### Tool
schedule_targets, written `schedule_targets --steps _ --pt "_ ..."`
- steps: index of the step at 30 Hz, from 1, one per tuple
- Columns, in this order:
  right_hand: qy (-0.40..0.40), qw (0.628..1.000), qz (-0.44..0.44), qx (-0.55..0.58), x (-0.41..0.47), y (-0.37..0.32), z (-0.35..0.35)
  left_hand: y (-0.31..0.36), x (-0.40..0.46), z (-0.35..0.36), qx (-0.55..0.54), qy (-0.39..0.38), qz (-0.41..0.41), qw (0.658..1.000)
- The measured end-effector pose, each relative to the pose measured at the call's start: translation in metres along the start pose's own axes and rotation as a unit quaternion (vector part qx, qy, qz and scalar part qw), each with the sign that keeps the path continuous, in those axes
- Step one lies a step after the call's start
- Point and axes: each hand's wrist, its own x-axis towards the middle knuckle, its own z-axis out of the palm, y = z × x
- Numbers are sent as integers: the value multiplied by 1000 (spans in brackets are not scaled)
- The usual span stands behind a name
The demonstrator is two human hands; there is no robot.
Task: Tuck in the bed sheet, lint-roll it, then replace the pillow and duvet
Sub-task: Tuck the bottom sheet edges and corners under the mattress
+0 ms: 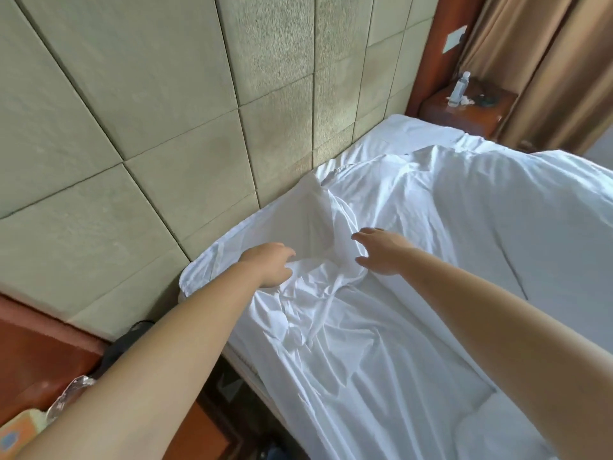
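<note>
While your left hand [270,265] grips a bunched fold of the white bed sheet [348,327] near the padded headboard [166,111], your right hand [381,252] hovers beside it, fingers loosely spread, holding nothing.

Padded headboard wall [159,104], grey-green panels. Far wooden nightstand [471,111] bearing a clear plastic bottle [459,86]. Tan curtain [547,61] beside it. White wall plate [455,38] above.

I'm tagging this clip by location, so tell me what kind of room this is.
Most likely a hotel bedroom. A bed covered in a rumpled white sheet stands against a padded panelled headboard wall, with a wooden nightstand holding a water bottle, and tan curtains beside it.
</note>
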Motion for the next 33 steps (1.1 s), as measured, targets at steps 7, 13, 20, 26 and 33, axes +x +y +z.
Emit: schedule_targets --steps 7,13,20,26,33 --pt "-33 999 29 19 108 2 26 -45 109 0 -5 -41 28 999" --pt "-60 997 49 20 172 31 55 -43 198 9 -33 -51 44 997" --pt "-73 989 80 98 214 56 87 -30 261 36 -44 -92 38 994" --pt "-65 976 123 167 242 56 101 -33 290 49 -66 -114 21 991" --pt "-47 905 170 386 280 25 93 -56 296 53 -116 -139 -4 983"
